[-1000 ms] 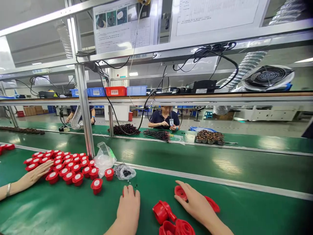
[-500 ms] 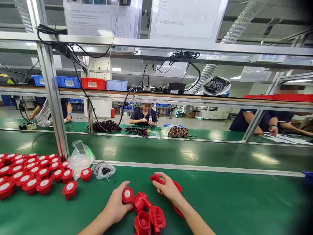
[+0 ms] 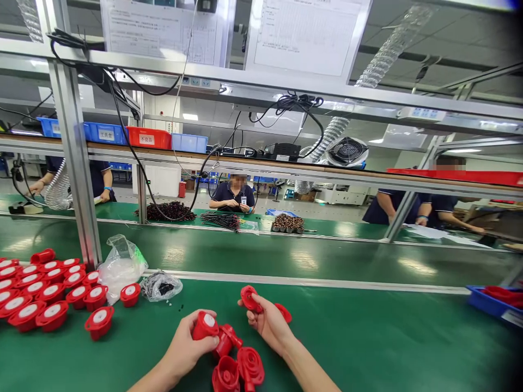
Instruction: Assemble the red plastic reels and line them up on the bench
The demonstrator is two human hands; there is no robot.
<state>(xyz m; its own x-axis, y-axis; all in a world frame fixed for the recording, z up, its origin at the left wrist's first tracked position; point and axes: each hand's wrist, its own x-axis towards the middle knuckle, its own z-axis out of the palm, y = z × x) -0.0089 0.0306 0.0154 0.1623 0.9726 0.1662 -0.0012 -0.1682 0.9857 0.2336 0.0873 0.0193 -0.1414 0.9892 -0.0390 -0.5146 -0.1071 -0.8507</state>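
- Red cup (image 3: 203, 328), white-topped: left hand (image 3: 182, 345) curled round it.
- Right hand (image 3: 269, 325) pinches a red piece (image 3: 249, 299).
- White-topped cups (image 3: 52, 311) left of the left hand look done; red parts (image 3: 250, 366) between hands, unfinished.

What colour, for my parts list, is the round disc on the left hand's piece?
White: the disc on the red piece shows best in the head view.

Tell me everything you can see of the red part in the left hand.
The red part is rounded and smooth, plastic by its look, with a white disc on one end. The left hand grips it between thumb and fingers, tilted, disc facing up and rightward. Contact with the red piece beside it is unclear.
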